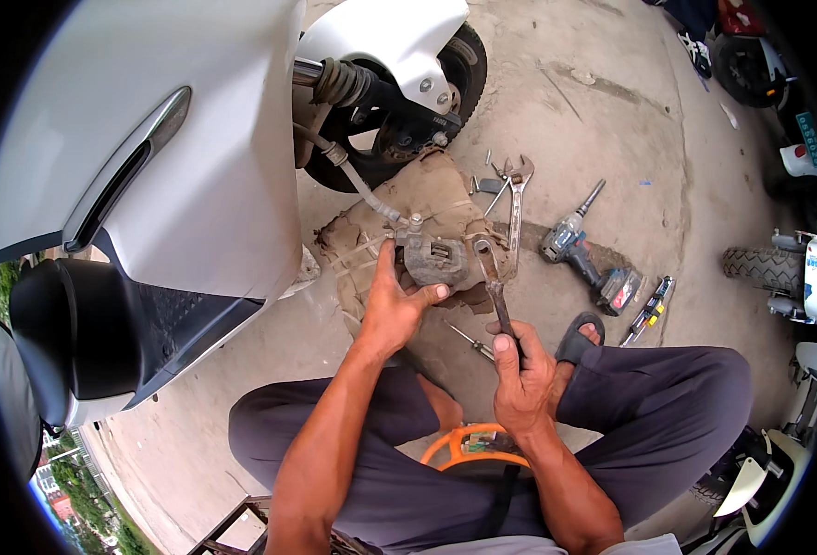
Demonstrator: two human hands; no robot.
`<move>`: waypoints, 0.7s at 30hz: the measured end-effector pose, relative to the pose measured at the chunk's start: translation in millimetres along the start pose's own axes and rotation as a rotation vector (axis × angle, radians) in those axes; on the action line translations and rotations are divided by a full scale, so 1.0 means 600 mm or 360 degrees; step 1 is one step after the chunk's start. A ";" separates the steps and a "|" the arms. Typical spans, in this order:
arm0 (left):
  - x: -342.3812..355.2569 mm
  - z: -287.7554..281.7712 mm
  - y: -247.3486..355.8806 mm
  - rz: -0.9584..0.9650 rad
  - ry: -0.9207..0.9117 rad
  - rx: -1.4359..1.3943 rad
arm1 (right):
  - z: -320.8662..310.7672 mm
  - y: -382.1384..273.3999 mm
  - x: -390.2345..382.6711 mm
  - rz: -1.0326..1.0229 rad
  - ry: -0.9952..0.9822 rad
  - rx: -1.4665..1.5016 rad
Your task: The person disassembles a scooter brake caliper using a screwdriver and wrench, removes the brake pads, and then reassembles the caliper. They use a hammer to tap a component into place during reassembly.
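My left hand (393, 310) steadies a grey, dirty brake caliper (436, 262), its index finger along the left side and its thumb at the near edge. A hose (358, 180) runs from the caliper up to the white scooter's front end. The caliper rests on a crumpled brown cardboard piece (358, 242). In my right hand (526, 379) is a pair of worn pliers (494, 285), gripped by the dark handles. Their rusty head lies just right of the caliper; whether they touch is unclear. A screwdriver (469, 340) lies on the ground between my hands.
The white scooter body (205, 185) and front wheel (464, 79) stand left and ahead. An adjustable wrench (517, 208), a cordless impact driver (580, 245) and a slim tool case (651, 310) lie to the right. An orange-framed object (473, 444) sits between my legs; parked scooters line the far right.
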State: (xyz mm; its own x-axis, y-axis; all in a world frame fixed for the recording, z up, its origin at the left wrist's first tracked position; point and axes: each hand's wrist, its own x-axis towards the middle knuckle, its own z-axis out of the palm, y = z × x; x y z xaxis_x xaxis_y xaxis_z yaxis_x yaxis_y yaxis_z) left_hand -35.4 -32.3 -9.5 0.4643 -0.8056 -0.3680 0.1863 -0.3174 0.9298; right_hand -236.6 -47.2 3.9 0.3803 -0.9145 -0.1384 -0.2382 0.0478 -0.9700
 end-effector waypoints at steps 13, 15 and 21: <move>-0.029 -0.037 0.003 -0.0014 -0.0646 -0.1199 | -0.066 -0.106 -0.001 0.0116 -0.0199 0.0243; -0.046 -0.016 0.011 -0.0166 -0.0562 -0.1472 | -0.075 -0.117 -0.004 -0.0011 -0.0125 0.0110; -0.058 0.006 0.034 -0.0310 -0.0050 -0.1324 | -0.079 -0.160 -0.015 0.0484 -0.0468 0.0229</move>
State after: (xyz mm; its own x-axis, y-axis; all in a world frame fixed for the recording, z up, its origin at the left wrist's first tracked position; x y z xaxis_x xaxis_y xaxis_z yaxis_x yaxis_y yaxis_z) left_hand -50.9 -12.6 22.1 0.3360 -0.7921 -0.5096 0.8411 0.0089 0.5408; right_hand -259.4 -62.3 107.7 0.5551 -0.6978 -0.4526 -0.2598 0.3714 -0.8914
